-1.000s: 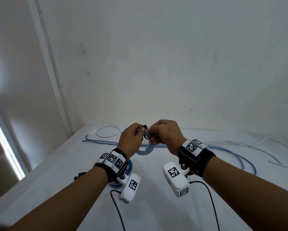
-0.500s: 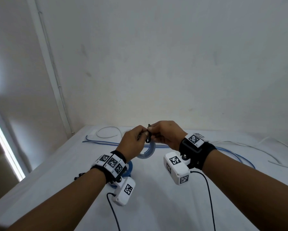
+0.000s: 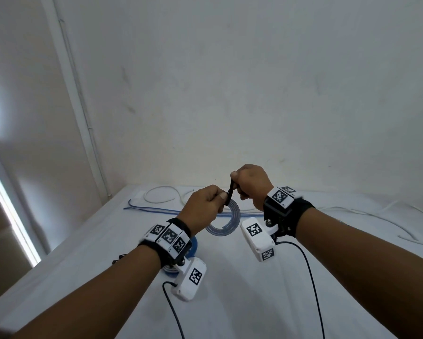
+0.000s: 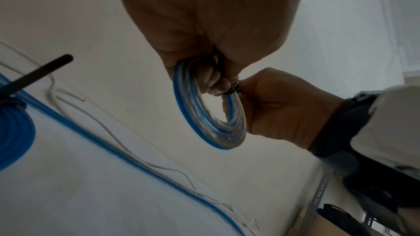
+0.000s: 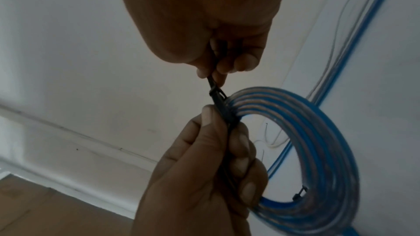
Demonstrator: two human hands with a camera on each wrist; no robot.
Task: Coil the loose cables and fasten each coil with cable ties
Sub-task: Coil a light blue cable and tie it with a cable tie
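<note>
White table (image 3: 230,302) bearing loose cables (image 3: 156,211)

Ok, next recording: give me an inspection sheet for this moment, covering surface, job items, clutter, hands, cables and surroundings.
Surface: white table, cables lying across its far part.
Job's things: blue-and-clear cable coil held above the table; black cable tie looped round it, tail pointing up.
Clutter: a finished blue coil with a black tie tail sticking out, lying near the left wrist.
Grips: left hand grips the coil at the tie; right hand pinches the tie's tail.
Cables: loose blue cable and thin white cable uncoiled along the far edge; black camera leads hang from both wrists.
Surroundings: bare white wall; corner trim at left.
</note>
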